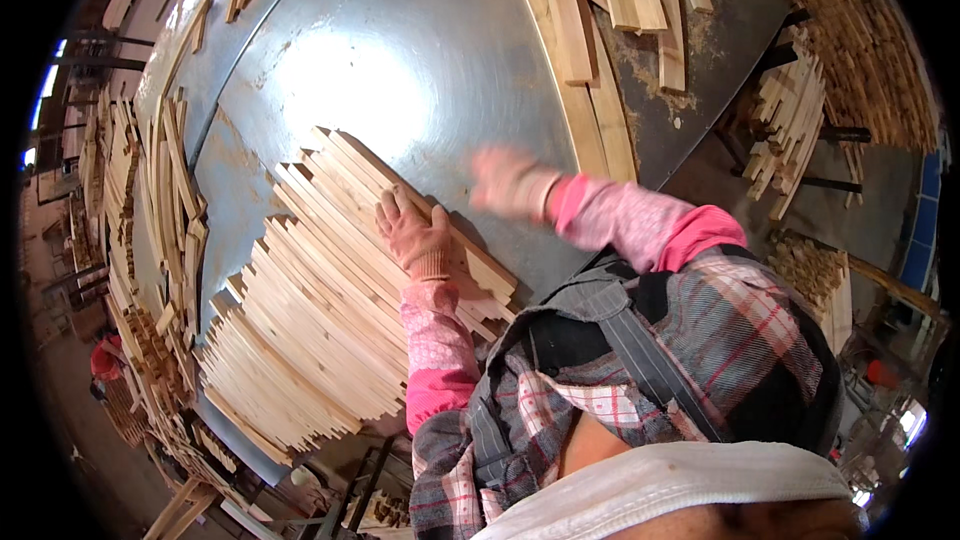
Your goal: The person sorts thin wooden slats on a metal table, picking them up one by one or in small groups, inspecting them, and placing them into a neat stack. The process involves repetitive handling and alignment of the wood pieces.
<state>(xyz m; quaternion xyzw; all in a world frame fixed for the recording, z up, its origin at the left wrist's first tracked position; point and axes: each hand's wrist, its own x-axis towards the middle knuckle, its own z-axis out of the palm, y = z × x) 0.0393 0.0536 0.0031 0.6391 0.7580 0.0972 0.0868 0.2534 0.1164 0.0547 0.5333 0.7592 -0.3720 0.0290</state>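
Observation:
My left hand, in a pale work glove with a knitted cuff, lies with its fingers stretched out on the upper strips of a wide row of wooden strips. These strips lie side by side on a grey metal tabletop, their ends uneven. To the right, my right hand is over bare metal, apart from the row. Motion smears its fingers, and I see no wood in it. Pink sleeves cover both forearms.
Several longer boards lie at the table's far right. Loose strips are heaped along the left side. Stacked lumber and a rack of strips stand beyond the right edge. A person in red is at the far left.

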